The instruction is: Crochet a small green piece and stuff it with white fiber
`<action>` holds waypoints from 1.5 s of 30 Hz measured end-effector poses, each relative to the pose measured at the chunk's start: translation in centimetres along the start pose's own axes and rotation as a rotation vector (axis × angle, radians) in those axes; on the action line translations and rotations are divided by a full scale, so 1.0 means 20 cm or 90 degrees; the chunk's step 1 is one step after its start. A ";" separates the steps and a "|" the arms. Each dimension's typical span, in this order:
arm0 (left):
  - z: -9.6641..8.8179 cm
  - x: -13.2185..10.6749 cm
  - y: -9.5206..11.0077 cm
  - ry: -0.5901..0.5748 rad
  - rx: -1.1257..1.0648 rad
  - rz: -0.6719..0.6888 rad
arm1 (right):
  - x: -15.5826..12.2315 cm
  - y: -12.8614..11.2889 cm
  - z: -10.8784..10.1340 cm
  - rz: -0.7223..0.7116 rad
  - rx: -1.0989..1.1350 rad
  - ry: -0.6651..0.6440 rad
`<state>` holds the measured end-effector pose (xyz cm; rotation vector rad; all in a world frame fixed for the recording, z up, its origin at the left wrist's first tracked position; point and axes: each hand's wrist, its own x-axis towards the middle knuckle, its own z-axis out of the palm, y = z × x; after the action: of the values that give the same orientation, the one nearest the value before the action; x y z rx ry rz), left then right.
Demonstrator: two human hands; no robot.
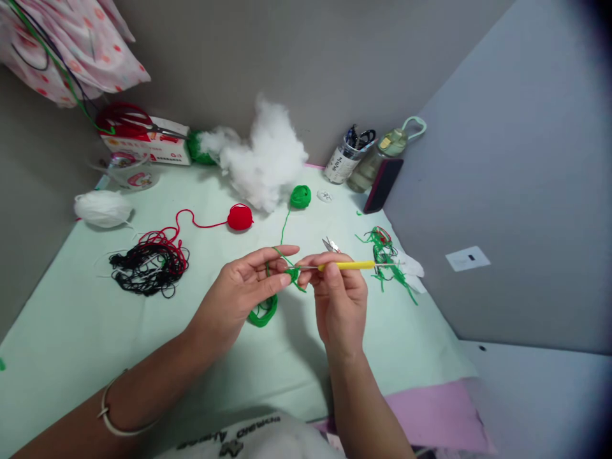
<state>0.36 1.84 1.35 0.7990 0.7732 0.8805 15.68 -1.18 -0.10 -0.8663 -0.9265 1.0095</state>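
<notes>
Green crochet piece (292, 275): pinched it in left grip (234, 285), held yellow hook (351, 265) in right grip (340, 299). Seemed mid-stitch; likely called next for drawing yarn (284, 229) through.

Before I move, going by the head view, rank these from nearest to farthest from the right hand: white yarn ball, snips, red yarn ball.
From the right hand:
1. Snips: just beyond it.
2. Red yarn ball: farther back, to its left.
3. White yarn ball: far left.
</notes>
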 end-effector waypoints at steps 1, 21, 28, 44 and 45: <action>0.00 0.00 0.00 -0.001 0.005 0.001 | 0.00 0.00 0.00 0.002 0.014 -0.005; 0.03 -0.03 0.00 0.055 0.064 0.040 | -0.10 0.03 -0.02 -0.513 -0.678 -0.090; 0.02 0.01 0.02 -0.002 -0.155 -0.079 | -0.06 0.00 0.01 -0.298 -0.354 0.017; -0.01 -0.01 0.04 0.044 0.033 0.029 | -0.04 -0.01 -0.01 -0.110 -0.123 0.053; -0.01 -0.01 0.03 0.035 0.027 0.022 | -0.03 0.00 -0.01 -0.099 -0.119 0.042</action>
<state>-0.03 1.97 1.82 0.8299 0.8300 0.9224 15.78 -1.82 -0.26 -0.9616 -1.0264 0.7644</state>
